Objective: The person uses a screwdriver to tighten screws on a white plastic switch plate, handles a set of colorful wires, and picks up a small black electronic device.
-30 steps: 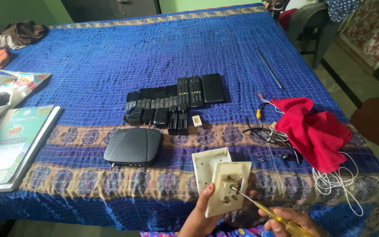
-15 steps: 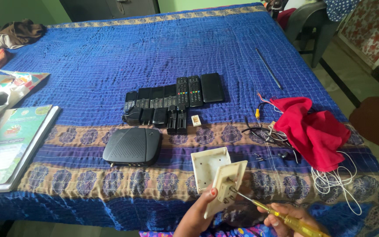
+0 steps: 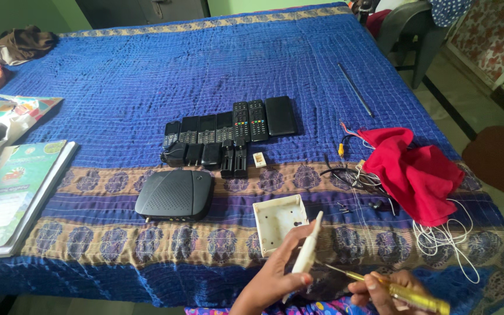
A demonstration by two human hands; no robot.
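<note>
My left hand grips a white switch plate and holds it edge-on near the bed's front edge. My right hand holds a yellow-handled screwdriver, its thin tip pointing left at the plate's lower part. Just behind the plate, a white square back box lies open side up on the blue bedspread.
A black router lies left of the box. Behind it stands a row of black remotes and phones with chargers. A red cloth with tangled wires lies right. Books sit far left, a thin rod back right.
My left hand has turned the switch plate from facing me to edge-on. The screwdriver tip stays against it.
</note>
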